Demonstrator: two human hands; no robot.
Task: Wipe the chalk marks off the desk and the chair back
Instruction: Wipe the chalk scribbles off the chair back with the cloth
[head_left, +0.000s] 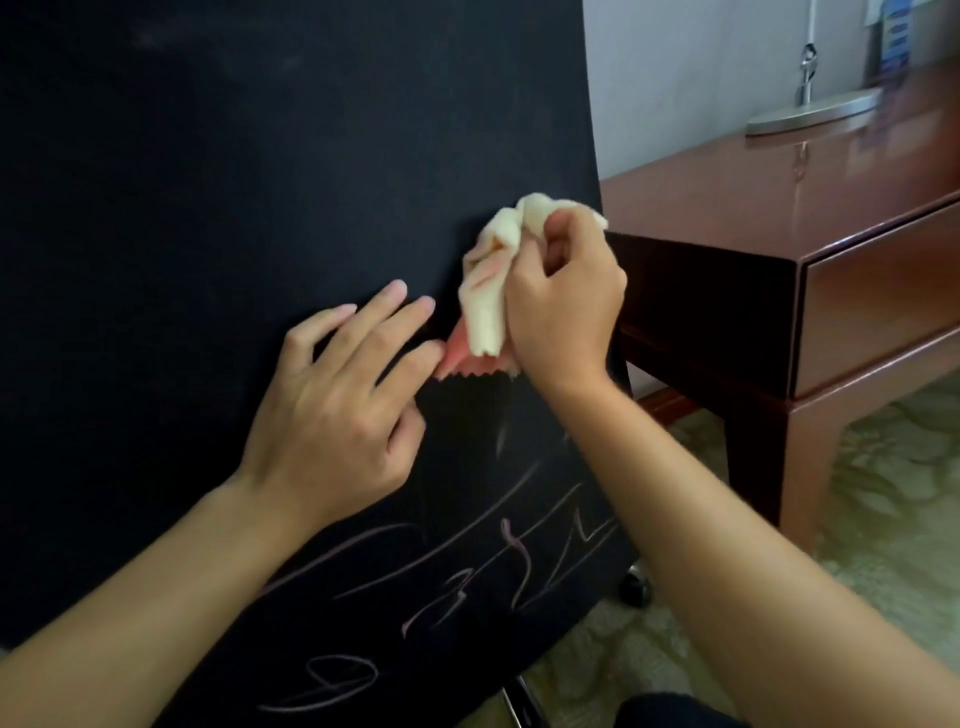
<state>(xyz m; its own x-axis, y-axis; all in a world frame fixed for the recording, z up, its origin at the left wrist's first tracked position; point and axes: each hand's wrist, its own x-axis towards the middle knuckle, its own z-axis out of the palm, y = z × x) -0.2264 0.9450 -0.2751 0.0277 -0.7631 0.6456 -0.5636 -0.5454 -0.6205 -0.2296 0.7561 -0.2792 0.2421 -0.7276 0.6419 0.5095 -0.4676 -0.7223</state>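
Matt black chair back (208, 208), glossy wooden desk (779, 197)

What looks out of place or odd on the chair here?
Pink chalk marks scrawled across the lower chair back, below both hands. The right hand presses a bunched cloth higher up; nothing looks damaged or spilled.

The black fabric chair back (208, 208) carries pale pink chalk scribbles (467, 566) near its lower edge. The crumpled cream cloth (488, 275) has a pink zigzag-cut edge, and the glossy wooden desk (779, 218) on the right is reddish brown.
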